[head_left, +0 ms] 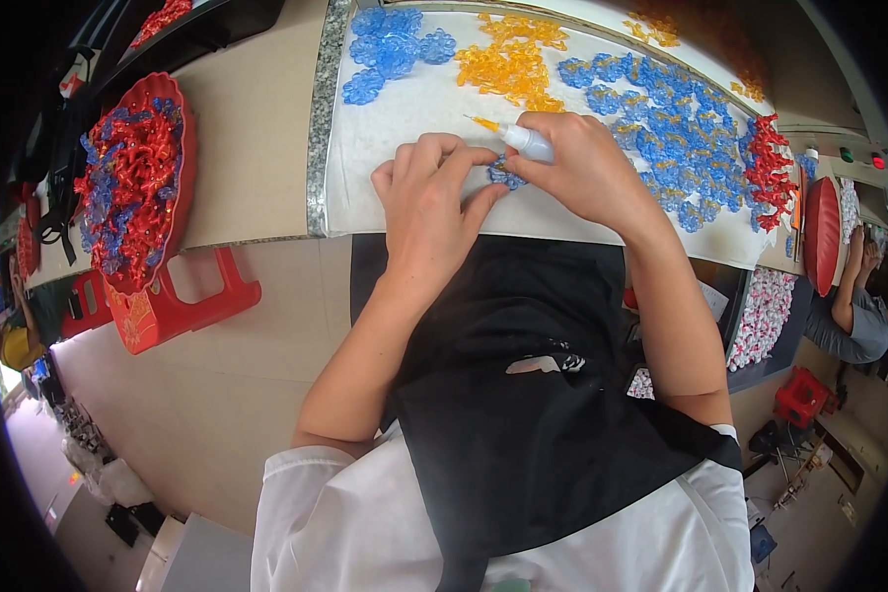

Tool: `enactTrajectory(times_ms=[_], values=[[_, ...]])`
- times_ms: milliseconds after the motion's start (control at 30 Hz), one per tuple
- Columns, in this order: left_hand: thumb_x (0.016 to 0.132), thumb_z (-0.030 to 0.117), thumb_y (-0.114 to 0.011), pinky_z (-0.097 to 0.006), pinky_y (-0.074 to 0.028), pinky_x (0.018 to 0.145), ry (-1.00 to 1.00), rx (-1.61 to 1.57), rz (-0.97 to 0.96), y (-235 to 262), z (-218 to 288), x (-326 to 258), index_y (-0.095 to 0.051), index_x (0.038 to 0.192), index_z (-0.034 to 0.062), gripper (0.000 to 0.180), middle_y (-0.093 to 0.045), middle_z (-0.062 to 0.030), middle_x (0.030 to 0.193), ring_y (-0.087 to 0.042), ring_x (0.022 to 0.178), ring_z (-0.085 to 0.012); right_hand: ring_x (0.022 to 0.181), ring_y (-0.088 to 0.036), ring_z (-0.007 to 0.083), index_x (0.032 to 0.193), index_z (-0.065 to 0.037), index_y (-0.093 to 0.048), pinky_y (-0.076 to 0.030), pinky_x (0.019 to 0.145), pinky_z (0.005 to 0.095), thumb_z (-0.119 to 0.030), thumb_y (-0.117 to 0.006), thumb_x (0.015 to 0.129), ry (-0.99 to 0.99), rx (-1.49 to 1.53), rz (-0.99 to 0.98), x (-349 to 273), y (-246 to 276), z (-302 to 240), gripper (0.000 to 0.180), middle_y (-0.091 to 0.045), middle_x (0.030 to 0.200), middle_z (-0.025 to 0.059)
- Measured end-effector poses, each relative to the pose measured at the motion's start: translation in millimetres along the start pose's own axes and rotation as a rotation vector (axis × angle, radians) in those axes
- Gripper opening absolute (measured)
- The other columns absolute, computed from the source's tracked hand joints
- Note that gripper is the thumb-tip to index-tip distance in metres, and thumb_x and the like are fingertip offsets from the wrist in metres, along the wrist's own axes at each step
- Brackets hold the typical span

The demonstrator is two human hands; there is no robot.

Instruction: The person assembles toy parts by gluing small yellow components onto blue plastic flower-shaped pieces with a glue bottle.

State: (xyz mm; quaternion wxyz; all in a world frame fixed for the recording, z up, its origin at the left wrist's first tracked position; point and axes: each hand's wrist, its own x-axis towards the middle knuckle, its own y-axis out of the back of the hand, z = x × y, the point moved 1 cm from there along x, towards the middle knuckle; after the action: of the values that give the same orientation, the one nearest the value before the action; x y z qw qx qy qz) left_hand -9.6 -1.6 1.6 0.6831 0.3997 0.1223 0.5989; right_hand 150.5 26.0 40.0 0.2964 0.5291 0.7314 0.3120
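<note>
We had both hands at the near edge of the white sheet [405, 197] on the tabletop [257, 128], working over one small blue plastic flower piece [505, 176]. Our left hand [429, 202] pinched that piece between thumb and fingertips, holding it flat against the sheet, while our right hand [582, 163] was closed around a small white glue bottle [525, 141], its orange nozzle pointing left and away from the piece. Judging by the spread, a good part of the work looked done: many blue pieces [676, 133] lay scattered over the right half of the sheet, a smaller blue cluster [390, 49] sat at the far left, and a heap of yellow pieces [508, 64] lay between them. A row of red pieces [768, 163] stood at the right edge. What seemed left was considerable, since the red tray [133, 183] on a stool to our left was heaped with mixed red and blue pieces.
</note>
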Motion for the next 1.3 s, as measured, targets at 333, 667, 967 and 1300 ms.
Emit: enactTrajectory(times_ms=[333, 667, 967, 1300], values=[[0.066, 0.015, -0.075, -0.034, -0.029, 0.079, 0.002, -0.002, 0.001, -0.5, 0.9, 0.4, -0.065, 0.091, 0.0121, 0.028, -0.052, -0.0003, 0.088, -0.048, 0.089, -0.0193, 0.074, -0.062, 0.037, 0.079, 0.0, -0.062, -0.048, 0.069, 0.043, -0.012, -0.065, 0.072, 0.032, -0.104, 0.042, -3.3, -2.5, -9.6, 0.014, -0.062, 0.071, 0.0208], [0.067, 0.015, -0.075, -0.032, -0.028, 0.08, 0.012, 0.026, -0.027, 0.4, -1.3, 1.8, -0.065, 0.092, 0.0121, 0.027, -0.056, -0.0004, 0.091, -0.051, 0.089, -0.0181, 0.074, -0.061, 0.0376, 0.078, 0.003, -0.06, -0.048, 0.068, 0.0441, -0.008, -0.064, 0.07, 0.099, -0.103, 0.075, -1.2, -7.2, -6.0, 0.014, -0.062, 0.072, 0.0222], [0.065, 0.014, -0.075, -0.035, -0.03, 0.079, -0.03, 0.032, -0.009, -0.5, 2.5, 1.2, -0.064, 0.091, 0.0111, 0.028, -0.054, -0.0025, 0.09, -0.05, 0.09, -0.0213, 0.074, -0.061, 0.0378, 0.078, 0.001, -0.06, -0.049, 0.065, 0.0451, -0.01, -0.066, 0.069, 0.101, -0.045, 0.094, -3.1, -12.0, 3.4, 0.016, -0.061, 0.072, 0.0217], [0.065, 0.015, -0.076, -0.035, -0.031, 0.08, -0.075, 0.057, 0.014, -2.8, 3.7, -1.3, -0.064, 0.093, 0.0108, 0.03, -0.055, -0.0036, 0.091, -0.051, 0.091, -0.0212, 0.08, -0.059, 0.0378, 0.09, -0.001, -0.059, -0.047, 0.068, 0.0436, -0.012, -0.063, 0.076, 0.062, -0.041, 0.08, -16.1, -9.8, 3.7, 0.019, -0.062, 0.083, 0.021]])
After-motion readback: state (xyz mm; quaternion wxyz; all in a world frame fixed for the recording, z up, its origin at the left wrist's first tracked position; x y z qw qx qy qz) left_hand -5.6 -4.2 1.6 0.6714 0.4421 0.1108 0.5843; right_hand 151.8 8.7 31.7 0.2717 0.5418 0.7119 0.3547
